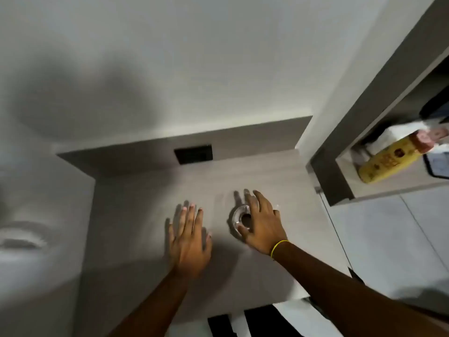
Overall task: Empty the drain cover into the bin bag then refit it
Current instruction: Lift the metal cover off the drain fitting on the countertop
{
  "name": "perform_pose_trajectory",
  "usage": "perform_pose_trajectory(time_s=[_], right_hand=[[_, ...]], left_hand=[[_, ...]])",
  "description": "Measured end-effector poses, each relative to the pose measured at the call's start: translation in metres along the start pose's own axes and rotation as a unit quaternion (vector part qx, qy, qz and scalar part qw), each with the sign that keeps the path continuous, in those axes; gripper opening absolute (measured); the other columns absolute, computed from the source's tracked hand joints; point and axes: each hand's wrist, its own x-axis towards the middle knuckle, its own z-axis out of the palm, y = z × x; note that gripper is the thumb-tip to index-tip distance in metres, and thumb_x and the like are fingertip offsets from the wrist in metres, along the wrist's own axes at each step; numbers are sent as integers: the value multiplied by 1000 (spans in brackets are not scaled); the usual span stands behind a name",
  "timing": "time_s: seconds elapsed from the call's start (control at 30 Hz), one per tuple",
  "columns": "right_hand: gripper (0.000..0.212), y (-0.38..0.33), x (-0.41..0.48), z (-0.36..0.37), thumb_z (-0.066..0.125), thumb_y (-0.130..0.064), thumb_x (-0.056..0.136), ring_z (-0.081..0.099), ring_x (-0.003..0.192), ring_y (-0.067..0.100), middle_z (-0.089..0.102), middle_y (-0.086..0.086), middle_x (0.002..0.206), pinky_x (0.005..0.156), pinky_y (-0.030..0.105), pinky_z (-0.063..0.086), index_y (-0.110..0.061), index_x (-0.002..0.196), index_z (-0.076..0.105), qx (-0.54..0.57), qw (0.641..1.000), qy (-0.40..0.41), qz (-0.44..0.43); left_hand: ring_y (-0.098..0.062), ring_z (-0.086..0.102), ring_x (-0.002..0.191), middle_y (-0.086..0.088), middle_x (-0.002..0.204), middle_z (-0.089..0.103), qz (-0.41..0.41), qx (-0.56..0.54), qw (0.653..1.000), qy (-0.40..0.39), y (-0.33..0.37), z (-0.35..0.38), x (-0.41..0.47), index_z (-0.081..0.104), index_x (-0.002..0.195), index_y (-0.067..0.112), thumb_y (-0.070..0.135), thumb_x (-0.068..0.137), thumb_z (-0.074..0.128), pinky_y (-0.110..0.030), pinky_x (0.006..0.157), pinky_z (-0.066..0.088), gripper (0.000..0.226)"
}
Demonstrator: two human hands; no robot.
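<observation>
I see the drain cover (239, 216), a shiny round metal ring with a dark hole in its middle; it sits on the grey floor (150, 190), a bit right of the floor's middle and well in from the back edge. My right hand (261, 224) is on top of it; the thumb is on the near rim of the ring and the fingers (255, 198) are spread out and bent over its far and right side; the hand is partly closed around the ring, but I cannot tell if it is squeezing hard or only touching; I also cannot tell if the ring is down in its hole or a little lifted. A thin yellow band (279, 246) goes round that wrist.

My left hand (188, 237) is just beside the ring, on its left; it is wide open and flat, fingers straight and close together, palm down on the floor; it has nothing in it.

At the back edge of the floor a low grey step rises up, and a small dark vent (193, 154) is set in its face; above the step is a white wall (194, 57) with soft shadows on it.

Past the right edge of the floor there is a grey frame (340, 147) with a shelf inside; a yellow bottle (388, 161) lies tilted there, with a pinkish cap; the other things near it are too blurry to name.
</observation>
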Motion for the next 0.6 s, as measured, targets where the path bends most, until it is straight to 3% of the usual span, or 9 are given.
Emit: perform_pose_trajectory(time_s=[0.1, 0.2, 0.4, 0.6], right_hand=[[111, 0, 9, 13, 69, -59, 76, 32, 157, 33, 25, 7, 174, 110, 55, 49, -25, 169, 19, -24, 999, -35, 0], [112, -1, 15, 16, 73, -54, 69, 38, 152, 35, 33, 7, 169, 106, 52, 54, -23, 166, 27, -69, 995, -70, -6], [108, 0, 33, 10, 81, -38, 67, 47, 135, 36, 40, 11, 153, 97, 47, 59, -20, 161, 34, -132, 981, -140, -36], [99, -8, 52, 6, 89, -44, 69, 50, 127, 38, 42, 13, 144, 97, 47, 59, -17, 151, 42, -156, 973, -161, -53]], left_hand=[[-34, 32, 165, -11, 177, 37, -42, -24, 997, -67, 3, 32, -14, 48, 163, 14, 47, 100, 46, -70, 126, 32, 71], [-33, 34, 165, -13, 176, 38, -29, -7, 996, -85, 0, 58, -30, 49, 162, 13, 48, 104, 46, -68, 126, 31, 68], [-33, 27, 167, -11, 179, 34, -15, 11, 998, -58, -11, 73, -34, 43, 165, 16, 50, 106, 46, -65, 129, 21, 69], [-36, 31, 165, -14, 176, 38, -10, -8, 999, -29, -13, 75, -35, 47, 163, 13, 47, 105, 48, -68, 127, 25, 67]])
